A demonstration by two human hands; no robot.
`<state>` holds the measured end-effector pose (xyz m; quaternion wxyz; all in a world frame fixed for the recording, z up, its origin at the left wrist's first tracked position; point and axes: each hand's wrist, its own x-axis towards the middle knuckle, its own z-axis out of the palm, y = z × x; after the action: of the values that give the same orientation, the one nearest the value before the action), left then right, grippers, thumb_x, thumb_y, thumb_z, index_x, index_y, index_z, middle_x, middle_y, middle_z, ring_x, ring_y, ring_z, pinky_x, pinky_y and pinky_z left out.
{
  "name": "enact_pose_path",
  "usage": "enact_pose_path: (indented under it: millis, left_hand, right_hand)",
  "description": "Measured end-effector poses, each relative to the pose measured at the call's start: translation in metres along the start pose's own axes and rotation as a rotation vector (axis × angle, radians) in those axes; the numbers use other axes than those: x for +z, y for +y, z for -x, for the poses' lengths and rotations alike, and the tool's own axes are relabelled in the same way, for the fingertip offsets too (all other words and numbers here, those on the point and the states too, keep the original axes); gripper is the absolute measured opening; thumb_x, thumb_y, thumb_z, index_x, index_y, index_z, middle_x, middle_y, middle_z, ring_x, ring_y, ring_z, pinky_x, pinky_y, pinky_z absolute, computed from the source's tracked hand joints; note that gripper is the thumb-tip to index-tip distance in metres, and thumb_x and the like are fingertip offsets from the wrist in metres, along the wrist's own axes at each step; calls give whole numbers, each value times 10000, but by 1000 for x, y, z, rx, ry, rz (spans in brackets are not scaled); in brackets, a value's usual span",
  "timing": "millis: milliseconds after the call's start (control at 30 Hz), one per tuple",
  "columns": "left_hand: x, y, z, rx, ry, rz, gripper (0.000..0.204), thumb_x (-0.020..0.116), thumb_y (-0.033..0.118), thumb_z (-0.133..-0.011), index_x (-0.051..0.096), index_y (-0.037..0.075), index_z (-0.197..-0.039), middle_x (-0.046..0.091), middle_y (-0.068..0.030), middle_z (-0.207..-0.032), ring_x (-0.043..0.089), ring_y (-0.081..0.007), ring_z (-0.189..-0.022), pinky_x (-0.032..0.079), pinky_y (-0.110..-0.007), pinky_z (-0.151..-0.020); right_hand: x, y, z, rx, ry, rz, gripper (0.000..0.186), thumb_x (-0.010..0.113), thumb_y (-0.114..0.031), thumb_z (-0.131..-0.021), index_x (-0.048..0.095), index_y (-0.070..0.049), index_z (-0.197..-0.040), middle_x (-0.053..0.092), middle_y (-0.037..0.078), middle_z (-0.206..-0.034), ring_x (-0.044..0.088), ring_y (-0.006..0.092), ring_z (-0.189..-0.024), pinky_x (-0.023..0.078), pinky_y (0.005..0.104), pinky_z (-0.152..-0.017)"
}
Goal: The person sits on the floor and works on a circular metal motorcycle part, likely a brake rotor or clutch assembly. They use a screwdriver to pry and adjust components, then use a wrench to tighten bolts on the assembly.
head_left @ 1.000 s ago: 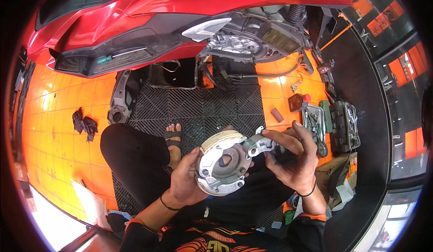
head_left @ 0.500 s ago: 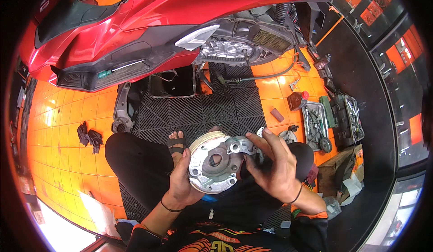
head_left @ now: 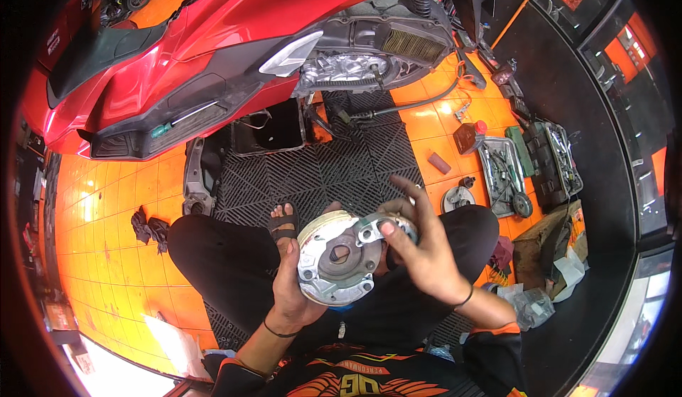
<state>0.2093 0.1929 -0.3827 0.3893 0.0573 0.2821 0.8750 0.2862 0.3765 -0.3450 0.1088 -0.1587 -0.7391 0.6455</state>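
My left hand (head_left: 291, 290) is closed round the left rim of a round metal scooter clutch (head_left: 330, 265), held over my lap with its hub face up. Silvery shoes and several pins show around its central hole. At the upper right of the clutch, my right hand (head_left: 433, 258) grips a curved clutch shoe (head_left: 369, 233). The thumb presses on the shoe's face and the fingers curve over its far side. One end of the shoe lies over the clutch rim; its outer end is partly hidden by the fingers.
Ahead stands a red scooter (head_left: 234, 27) with its transmission case (head_left: 341, 70) exposed. A screwdriver (head_left: 162, 130) lies on its footboard. Right of me are a tool tray (head_left: 490, 166), a toolbox (head_left: 561, 159), a red-capped bottle (head_left: 465, 139) and a round metal part (head_left: 455, 198). A black mat (head_left: 320, 176) lies below.
My right thumb has come onto the face of the clutch shoe, and the fingers have shifted. The shoe has turned slightly against the clutch. My view has tilted a little.
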Motion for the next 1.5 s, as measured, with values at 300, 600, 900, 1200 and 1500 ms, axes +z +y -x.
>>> enact_pose_path:
  millis: [300, 600, 900, 1200, 1500]
  left_hand:
    - [-5, 5, 7, -209, -106, -26, 872, 484, 576, -1018, 160, 32, -1616, 455, -217, -1532, 506, -369, -1394, 415, -506, -1173]
    - [-3, -4, 12, 31, 78, -193, 825, 444, 561, -1020, 283, -25, -1578, 451, -175, -1549, 496, -335, -1395, 390, -475, -1183]
    - [-14, -11, 10, 49, 134, -74, 776, 471, 516, -1039, 224, 66, -1621, 356, -145, -1622, 419, -338, -1459, 365, -497, -1204]
    - [-20, 5, 12, -210, 88, -27, 796, 488, 561, -1004, 352, -7, -1544, 508, -217, -1488, 532, -374, -1359, 421, -525, -1157]
    - [-18, -7, -9, 72, 187, -54, 647, 387, 476, -1070, 296, 124, -1606, 399, -135, -1598, 425, -315, -1455, 355, -493, -1209]
  right_hand:
    - [-47, -13, -26, -67, -368, -88, 1001, 778, -100, -896, 105, -62, -1636, 518, 195, -1498, 677, 287, -1159, 542, 394, -1011]
    - [6, 16, 0, -120, -107, 3, 987, 702, -153, -967, -11, -30, -1639, 508, 210, -1542, 614, 287, -1305, 441, 422, -1112]
    - [8, 30, -2, -219, -65, 216, 967, 642, -186, -1005, -77, -29, -1633, 503, 182, -1552, 603, 338, -1319, 420, 413, -1132]
    - [-24, 22, -9, -32, -95, -183, 996, 630, -67, -1013, -167, -23, -1609, 551, 246, -1481, 661, 243, -1221, 526, 358, -1027]
    - [29, 43, 21, -16, 108, -19, 990, 680, -107, -983, -71, 47, -1611, 667, 167, -1371, 676, 128, -903, 521, 250, -832]
